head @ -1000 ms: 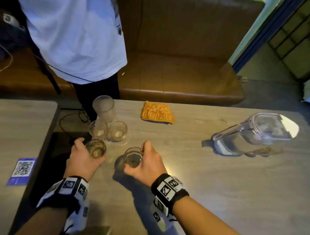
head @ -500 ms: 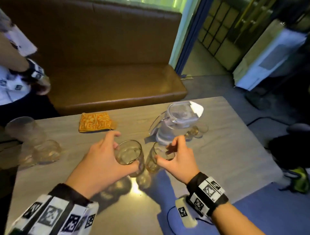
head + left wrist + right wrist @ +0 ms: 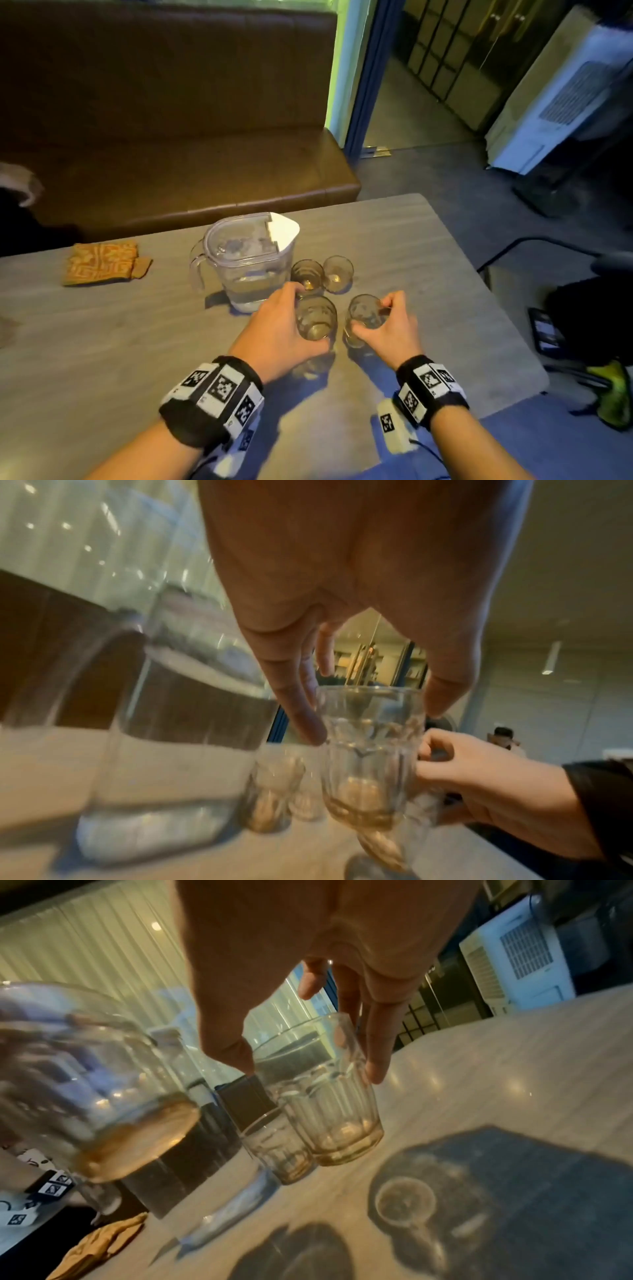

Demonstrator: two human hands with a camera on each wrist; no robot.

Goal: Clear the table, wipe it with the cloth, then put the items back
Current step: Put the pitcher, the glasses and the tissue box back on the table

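Both hands now carry glasses nearer the pitcher: left hand and right hand each curl fingers around one glass, grouping them at its four o'clock.

Your forearms are bare, and each wrist wears a wide black band faced with white squares of black-and-white coded markers. Under your right band hangs a small white marked block trailing a thin black cable.

Left hand and right hand each grip from above, fingers curled.
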